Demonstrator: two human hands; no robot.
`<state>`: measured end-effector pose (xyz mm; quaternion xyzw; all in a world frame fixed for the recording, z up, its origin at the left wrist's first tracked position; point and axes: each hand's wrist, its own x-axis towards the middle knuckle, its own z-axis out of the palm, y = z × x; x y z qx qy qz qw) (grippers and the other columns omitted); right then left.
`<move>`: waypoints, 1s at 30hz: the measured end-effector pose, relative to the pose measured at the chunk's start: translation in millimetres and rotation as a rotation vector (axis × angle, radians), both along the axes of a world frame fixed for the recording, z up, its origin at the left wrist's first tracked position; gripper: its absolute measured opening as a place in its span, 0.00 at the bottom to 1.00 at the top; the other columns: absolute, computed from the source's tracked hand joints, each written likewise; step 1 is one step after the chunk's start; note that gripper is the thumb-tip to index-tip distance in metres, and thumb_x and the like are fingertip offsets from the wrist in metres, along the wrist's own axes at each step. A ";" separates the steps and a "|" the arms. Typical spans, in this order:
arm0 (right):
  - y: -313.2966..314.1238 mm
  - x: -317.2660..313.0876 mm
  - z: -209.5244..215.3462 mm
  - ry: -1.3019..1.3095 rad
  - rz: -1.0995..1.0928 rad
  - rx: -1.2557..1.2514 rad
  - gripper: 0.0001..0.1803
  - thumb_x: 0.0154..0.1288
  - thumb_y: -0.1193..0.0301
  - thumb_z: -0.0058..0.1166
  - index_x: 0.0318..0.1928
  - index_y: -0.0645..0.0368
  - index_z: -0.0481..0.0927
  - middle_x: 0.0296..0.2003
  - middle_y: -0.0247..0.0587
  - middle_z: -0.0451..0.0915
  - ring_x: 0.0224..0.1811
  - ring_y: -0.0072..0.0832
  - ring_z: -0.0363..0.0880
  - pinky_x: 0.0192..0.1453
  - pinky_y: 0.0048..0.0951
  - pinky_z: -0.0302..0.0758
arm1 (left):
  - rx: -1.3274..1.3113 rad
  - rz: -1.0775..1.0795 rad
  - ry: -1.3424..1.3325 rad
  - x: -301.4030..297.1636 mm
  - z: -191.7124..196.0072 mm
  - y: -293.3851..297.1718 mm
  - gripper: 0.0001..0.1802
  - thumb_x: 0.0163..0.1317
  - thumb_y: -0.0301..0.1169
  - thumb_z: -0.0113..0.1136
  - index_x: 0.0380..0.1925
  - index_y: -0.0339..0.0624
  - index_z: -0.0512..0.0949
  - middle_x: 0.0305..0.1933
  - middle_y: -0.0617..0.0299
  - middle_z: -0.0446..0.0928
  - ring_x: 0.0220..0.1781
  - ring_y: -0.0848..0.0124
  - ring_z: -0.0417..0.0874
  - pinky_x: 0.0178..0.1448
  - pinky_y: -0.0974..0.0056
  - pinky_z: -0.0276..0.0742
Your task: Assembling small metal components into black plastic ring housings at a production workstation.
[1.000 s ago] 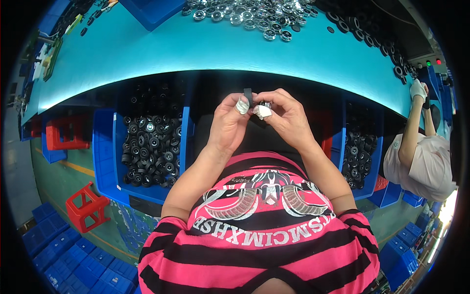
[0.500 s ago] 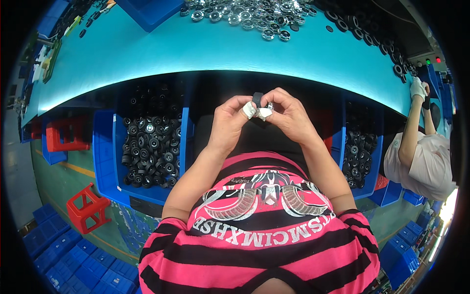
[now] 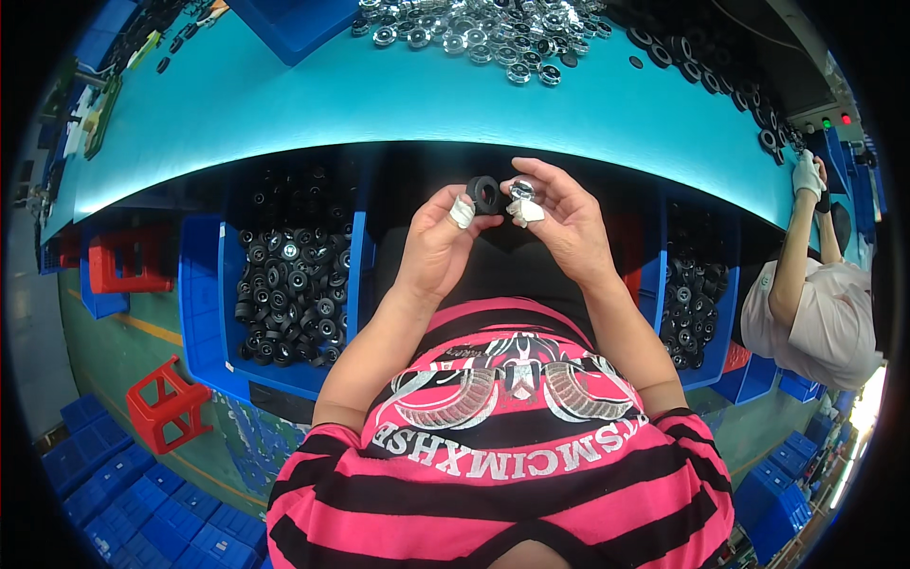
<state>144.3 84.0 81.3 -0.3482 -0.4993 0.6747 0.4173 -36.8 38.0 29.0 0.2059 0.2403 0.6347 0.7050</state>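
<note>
Compared with a moment ago, the two parts have come apart: the left hand (image 3: 438, 248) now pinches a black rubber ring (image 3: 483, 193) between taped thumb and fingers, while the right hand (image 3: 561, 223) closes on a shiny silver metal piece (image 3: 520, 192) just beside it. Both sit near the chest, below the edge of the smooth teal worktable (image 3: 284, 104). At left, a blue plastic bin (image 3: 204, 313) holds matte black wheels (image 3: 289, 294). Silver parts (image 3: 474, 33) lie heaped far across. A co-worker's arm (image 3: 791, 256) shows at right.
</note>
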 end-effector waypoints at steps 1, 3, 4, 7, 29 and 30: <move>-0.7 -0.1 0.6 -0.005 -0.013 -0.002 0.19 0.64 0.79 0.64 0.56 0.61 0.81 0.50 0.33 0.79 0.53 0.22 0.81 0.55 0.25 0.80 | -0.002 -0.001 -0.006 0.2 1.0 -0.2 0.13 0.71 0.33 0.61 0.50 0.38 0.79 0.50 0.59 0.82 0.56 0.67 0.81 0.64 0.59 0.76; -2.8 -0.9 0.5 -0.014 -0.038 -0.006 0.20 0.61 0.78 0.68 0.55 0.58 0.83 0.50 0.33 0.79 0.53 0.22 0.81 0.54 0.25 0.80 | 0.002 -0.018 -0.016 3.2 1.3 -0.1 0.14 0.71 0.34 0.61 0.51 0.39 0.78 0.50 0.60 0.81 0.56 0.68 0.81 0.63 0.59 0.76; -2.0 -1.5 -1.8 -0.054 -0.054 0.090 0.21 0.59 0.78 0.69 0.54 0.57 0.84 0.49 0.33 0.79 0.53 0.22 0.80 0.53 0.24 0.79 | 0.003 -0.027 -0.021 4.3 1.3 -0.1 0.14 0.71 0.35 0.61 0.51 0.39 0.78 0.50 0.60 0.81 0.56 0.68 0.81 0.63 0.59 0.76; -1.4 -7.4 -8.2 -0.117 -0.116 0.227 0.21 0.49 0.76 0.76 0.47 0.53 0.88 0.44 0.31 0.78 0.50 0.21 0.78 0.49 0.23 0.77 | 0.015 -0.072 -0.050 3.7 2.0 -0.8 0.11 0.73 0.35 0.60 0.48 0.41 0.79 0.53 0.60 0.81 0.55 0.70 0.80 0.61 0.61 0.74; -5.5 -8.2 -17.5 -0.161 0.063 0.019 0.22 0.60 0.79 0.64 0.56 0.66 0.81 0.52 0.39 0.75 0.51 0.25 0.78 0.55 0.27 0.79 | 0.050 0.110 0.462 7.9 16.2 -2.8 0.15 0.73 0.23 0.54 0.58 0.33 0.76 0.46 0.59 0.82 0.44 0.75 0.83 0.45 0.69 0.83; -7.4 -9.0 -17.2 -0.170 0.051 0.037 0.21 0.60 0.77 0.66 0.55 0.64 0.83 0.51 0.39 0.76 0.50 0.25 0.79 0.54 0.27 0.79 | 0.063 0.119 0.489 8.3 20.2 -3.8 0.15 0.73 0.22 0.54 0.57 0.33 0.77 0.46 0.59 0.82 0.44 0.75 0.83 0.45 0.69 0.83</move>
